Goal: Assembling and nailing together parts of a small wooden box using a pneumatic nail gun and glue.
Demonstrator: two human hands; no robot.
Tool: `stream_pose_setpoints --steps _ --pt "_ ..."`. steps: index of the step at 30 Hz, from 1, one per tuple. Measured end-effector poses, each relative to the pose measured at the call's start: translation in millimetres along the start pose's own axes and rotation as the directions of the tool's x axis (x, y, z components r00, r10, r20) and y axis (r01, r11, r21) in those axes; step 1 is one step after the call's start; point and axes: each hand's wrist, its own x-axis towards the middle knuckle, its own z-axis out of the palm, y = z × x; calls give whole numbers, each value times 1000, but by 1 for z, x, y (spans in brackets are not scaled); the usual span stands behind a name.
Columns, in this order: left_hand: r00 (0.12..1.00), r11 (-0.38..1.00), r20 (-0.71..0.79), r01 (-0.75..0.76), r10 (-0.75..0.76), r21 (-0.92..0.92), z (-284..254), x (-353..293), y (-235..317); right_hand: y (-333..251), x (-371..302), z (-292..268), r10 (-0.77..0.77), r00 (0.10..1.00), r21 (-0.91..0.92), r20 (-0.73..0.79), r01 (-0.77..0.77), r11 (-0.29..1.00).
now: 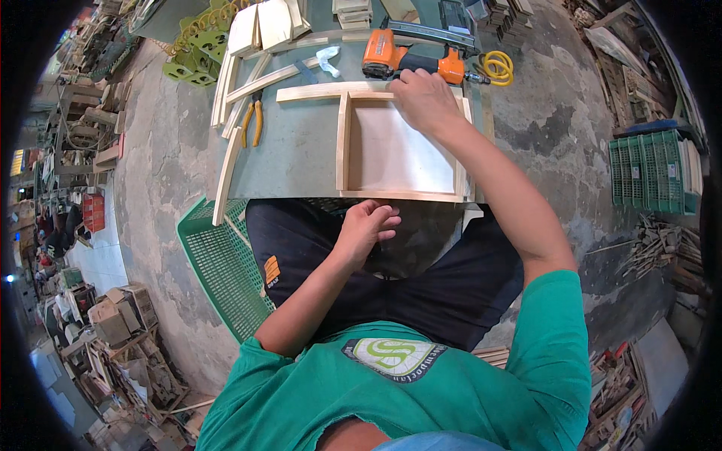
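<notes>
My right hand (426, 99) reaches over the far rail of a wooden frame (343, 143) with a pale panel inside. Its fingers are bent down beside the handle of an orange and black nail gun (382, 54), which lies on its side. What they grip, if anything, is hidden. Just off the near edge of the table, my left hand (367, 228) hangs in front of the frame's near rail. Its fingers are loosely curled and apart, with nothing visible in them. The frame's far rail (308, 92) extends left past its side rail.
Pliers with yellow handles (258, 124) and loose wooden strips (227, 177) lie on the grey-green table (289, 161). A yellow coiled hose (498, 68) trails at the gun's right end. Wood pieces (272, 22) stand at the back left. A green basket (218, 274) sits beside my left leg.
</notes>
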Motion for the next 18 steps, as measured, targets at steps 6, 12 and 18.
stream_pose_setpoints --steps 6,12,18 --pt "987 922 154 -107 52 372 -24 -27 47 1 -41 -42 227 909 342 -349 -102 934" --pt "800 712 -58 -496 597 497 -67 5 96 -24 -171 -79 645 762 717 54 -479 506" --pt "918 838 -38 -343 394 426 -57 46 110 -43 -221 -57 536 833 579 136 -506 640"
